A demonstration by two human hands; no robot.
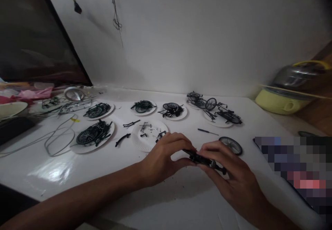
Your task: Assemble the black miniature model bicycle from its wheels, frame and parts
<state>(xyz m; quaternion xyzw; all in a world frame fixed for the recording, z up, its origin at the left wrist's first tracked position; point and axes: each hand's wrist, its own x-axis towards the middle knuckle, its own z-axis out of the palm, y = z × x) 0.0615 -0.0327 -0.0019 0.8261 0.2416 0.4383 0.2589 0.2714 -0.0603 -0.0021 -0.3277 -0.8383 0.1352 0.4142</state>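
Note:
Above the front of the white table, a dark model bicycle part (203, 159) is held between both hands; its exact kind is hard to make out. My left hand (166, 157) pinches its left end between thumb and fingers. The fingers of my right hand (230, 171) close around its middle and right side. Just beyond the right hand lies a loose small spoked wheel (230, 145). A small screwdriver (207, 131) rests behind the hands. Left of them, a paper plate (135, 138) carries small metal parts, partly hidden by the left hand.
Several paper plates with dark model bicycles and parts (94, 135) line the back and left. Two curved black pieces (122, 139) lie loose. A grey cable (46, 142) loops at left, below a dark screen (33, 33). A yellow-green pot (282, 100) stands at back right.

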